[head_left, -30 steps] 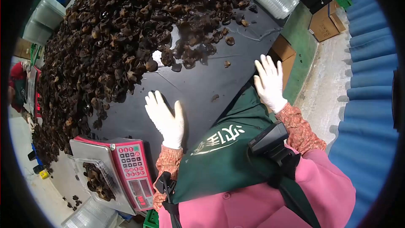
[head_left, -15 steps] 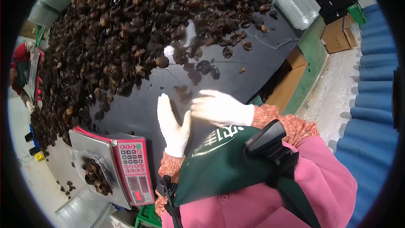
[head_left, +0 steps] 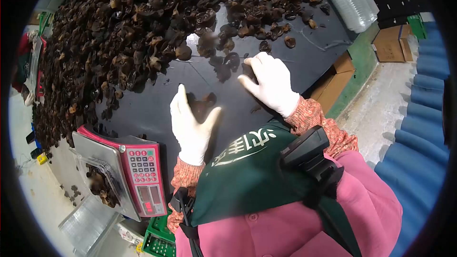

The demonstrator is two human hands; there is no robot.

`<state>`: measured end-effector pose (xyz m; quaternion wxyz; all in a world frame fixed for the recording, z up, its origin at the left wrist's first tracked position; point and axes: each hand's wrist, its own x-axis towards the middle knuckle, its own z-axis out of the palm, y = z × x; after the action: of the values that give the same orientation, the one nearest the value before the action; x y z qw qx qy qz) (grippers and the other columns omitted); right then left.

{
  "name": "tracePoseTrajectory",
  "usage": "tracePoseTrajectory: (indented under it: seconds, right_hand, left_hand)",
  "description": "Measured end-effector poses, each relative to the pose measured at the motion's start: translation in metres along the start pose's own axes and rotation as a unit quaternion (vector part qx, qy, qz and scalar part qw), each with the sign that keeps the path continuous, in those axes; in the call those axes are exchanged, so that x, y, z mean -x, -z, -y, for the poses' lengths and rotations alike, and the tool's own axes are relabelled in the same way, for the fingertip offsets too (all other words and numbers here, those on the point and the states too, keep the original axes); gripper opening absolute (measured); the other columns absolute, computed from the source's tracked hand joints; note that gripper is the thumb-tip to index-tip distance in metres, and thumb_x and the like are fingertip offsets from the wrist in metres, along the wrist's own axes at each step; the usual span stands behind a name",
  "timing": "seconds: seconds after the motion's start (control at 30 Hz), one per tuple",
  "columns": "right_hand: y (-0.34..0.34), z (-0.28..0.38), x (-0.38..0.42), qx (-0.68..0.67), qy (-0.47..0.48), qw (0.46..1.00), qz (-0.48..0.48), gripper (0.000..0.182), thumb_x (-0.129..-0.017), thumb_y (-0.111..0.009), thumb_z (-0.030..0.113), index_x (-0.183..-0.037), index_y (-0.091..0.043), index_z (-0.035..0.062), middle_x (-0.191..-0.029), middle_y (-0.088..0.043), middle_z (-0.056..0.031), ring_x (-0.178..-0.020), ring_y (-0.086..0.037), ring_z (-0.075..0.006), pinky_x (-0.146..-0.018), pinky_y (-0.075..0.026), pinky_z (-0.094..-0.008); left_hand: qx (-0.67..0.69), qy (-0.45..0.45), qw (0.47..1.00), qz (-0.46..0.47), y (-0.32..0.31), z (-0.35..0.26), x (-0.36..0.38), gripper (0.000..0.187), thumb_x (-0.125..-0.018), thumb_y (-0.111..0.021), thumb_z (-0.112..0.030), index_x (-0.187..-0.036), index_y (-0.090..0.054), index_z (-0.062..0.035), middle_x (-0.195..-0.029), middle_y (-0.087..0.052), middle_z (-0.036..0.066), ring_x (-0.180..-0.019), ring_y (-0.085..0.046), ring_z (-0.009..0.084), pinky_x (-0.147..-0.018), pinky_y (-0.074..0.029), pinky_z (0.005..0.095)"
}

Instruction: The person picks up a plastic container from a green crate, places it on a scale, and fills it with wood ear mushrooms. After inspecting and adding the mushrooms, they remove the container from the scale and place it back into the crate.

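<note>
Dark brown wood ear mushrooms [head_left: 119, 43] lie heaped on a dark tabletop [head_left: 143, 109]. My left hand [head_left: 190, 126], in a white glove, is open, thumb and fingers spread beside a loose wood ear [head_left: 203, 106]. Farther right, my right hand [head_left: 271, 84], also gloved, reaches forward with thumb and fingers apart around another dark wood ear [head_left: 248, 72], which seems to rest on the table. A red scale [head_left: 143, 164] stands left of my left hand; on its metal plate is a clear plastic tray [head_left: 112, 173] with some wood ears [head_left: 100, 188] in it.
Stacked clear trays [head_left: 353, 7] stand at the table's far right corner. Cardboard boxes [head_left: 392, 44] and a blue curtain [head_left: 421, 114] are to the right. A green crate [head_left: 162, 238] sits below the scale. At far left, another person's gloved hand [head_left: 29, 97] shows near a second scale.
My hands have moved apart. The right went forward and right to a loose wood ear, its thumb now spread from the fingers; the left turned slightly and stayed open. The view shifted a little.
</note>
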<state>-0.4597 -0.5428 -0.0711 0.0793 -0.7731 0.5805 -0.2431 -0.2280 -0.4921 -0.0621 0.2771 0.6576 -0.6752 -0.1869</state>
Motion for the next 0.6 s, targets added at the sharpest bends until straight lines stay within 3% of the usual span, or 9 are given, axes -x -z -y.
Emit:
tracePoseTrajectory:
  seconds: [0.1, 0.13, 0.2, 0.3, 0.33, 0.37, 0.43, 0.5, 0.6]
  right_hand:
    - [-0.007, -0.005, 0.0, -0.055, -0.011, 0.998, 0.012, 0.02, -0.083, -0.074, 0.013, -0.1, -0.066, 0.0074, -0.092, -0.061, -0.0079, -0.074, -0.062, -0.024, -0.068, -0.05, -0.0343]
    - [-0.008, -0.007, 0.001, -0.1, -0.033, 0.994, 0.015, 0.019, -0.084, -0.073, 0.011, -0.101, -0.067, 0.007, -0.092, -0.061, -0.0082, -0.073, -0.062, -0.0237, -0.067, -0.05, -0.0337]
    - [-0.005, -0.006, -0.002, -0.183, -0.074, 0.98, 0.006, 0.025, -0.086, -0.068, 0.007, -0.111, -0.066, 0.0066, -0.094, -0.061, -0.0093, -0.07, -0.062, -0.0235, -0.063, -0.051, -0.0322]
    - [0.002, 0.004, -0.022, -0.169, -0.042, 0.985, 0.013, 0.026, -0.087, -0.066, 0.013, -0.112, -0.062, 0.0084, -0.095, -0.058, -0.0117, -0.08, -0.063, -0.0308, -0.069, -0.053, -0.0414]
    - [-0.005, 0.003, -0.024, -0.143, 0.003, 0.99, 0.0, 0.026, -0.087, -0.064, 0.013, -0.113, -0.06, 0.0087, -0.093, -0.057, -0.0121, -0.079, -0.063, -0.0315, -0.067, -0.053, -0.0421]
    - [-0.01, 0.0, -0.025, -0.11, 0.018, 0.994, 0.016, 0.026, -0.087, -0.064, 0.013, -0.112, -0.06, 0.0087, -0.093, -0.057, -0.0122, -0.079, -0.063, -0.0317, -0.067, -0.053, -0.0422]
    - [-0.018, -0.003, -0.026, -0.045, 0.051, 0.996, 0.052, 0.025, -0.087, -0.064, 0.013, -0.11, -0.06, 0.0088, -0.092, -0.056, -0.0124, -0.078, -0.062, -0.0321, -0.067, -0.052, -0.0425]
    - [-0.016, -0.006, -0.026, -0.074, 0.031, 0.995, 0.064, 0.017, -0.086, -0.064, 0.012, -0.103, -0.062, 0.0091, -0.09, -0.056, -0.0118, -0.077, -0.063, -0.0323, -0.067, -0.053, -0.0428]
    - [0.004, 0.003, -0.023, -0.202, -0.025, 0.978, 0.054, 0.012, -0.087, -0.064, 0.009, -0.099, -0.066, 0.0088, -0.089, -0.059, -0.0113, -0.076, -0.064, -0.0317, -0.068, -0.053, -0.0411]
  left_hand:
    - [-0.019, -0.011, 0.999, 0.039, 0.0, -0.01, -0.007, 0.078, -0.075, -0.086, -0.019, -0.145, -0.05, -0.0125, -0.125, -0.056, 0.014, -0.104, -0.064, 0.0286, -0.086, -0.054, 0.0357]
    - [-0.035, -0.031, 0.998, 0.038, -0.006, -0.007, -0.006, 0.066, -0.077, -0.084, -0.018, -0.138, -0.058, -0.0167, -0.123, -0.058, 0.012, -0.102, -0.065, 0.0286, -0.084, -0.055, 0.036]
    - [-0.052, -0.06, 0.996, 0.046, -0.011, -0.004, -0.008, 0.043, -0.081, -0.079, -0.012, -0.122, -0.065, -0.011, -0.115, -0.062, 0.013, -0.097, -0.066, 0.0301, -0.082, -0.055, 0.0354]
    - [0.035, -0.08, 0.996, 0.01, -0.016, 0.004, -0.016, 0.024, -0.083, -0.072, -0.001, -0.106, -0.066, -0.0043, -0.103, -0.064, 0.012, -0.088, -0.067, 0.0279, -0.08, -0.054, 0.0331]
    - [0.102, -0.042, 0.994, 0.014, -0.012, 0.005, -0.016, 0.018, -0.085, -0.069, 0.003, -0.102, -0.064, -0.0015, -0.099, -0.065, 0.009, -0.085, -0.066, 0.022, -0.079, -0.054, 0.0305]
    - [0.193, 0.012, 0.981, 0.02, -0.011, 0.004, -0.015, 0.014, -0.089, -0.066, 0.002, -0.102, -0.063, -0.0012, -0.098, -0.064, 0.007, -0.079, -0.062, 0.014, -0.07, -0.052, 0.0267]
    - [0.443, 0.241, 0.855, 0.122, 0.006, -0.001, -0.016, 0.013, -0.094, -0.061, 0.0, -0.107, -0.061, -0.0021, -0.1, -0.064, 0.006, -0.073, -0.057, 0.0095, -0.061, -0.048, 0.0232]
    - [0.661, 0.242, 0.694, 0.148, 0.009, 0.011, -0.009, 0.024, -0.097, -0.059, -0.006, -0.121, -0.057, -0.0024, -0.104, -0.063, 0.01, -0.069, -0.054, 0.0103, -0.056, -0.045, 0.0213]
    - [0.766, 0.298, 0.545, 0.164, 0.0, 0.013, 0.007, 0.03, -0.098, -0.058, -0.014, -0.127, -0.056, -0.004, -0.105, -0.063, 0.015, -0.075, -0.058, 0.0196, -0.059, -0.049, 0.0247]
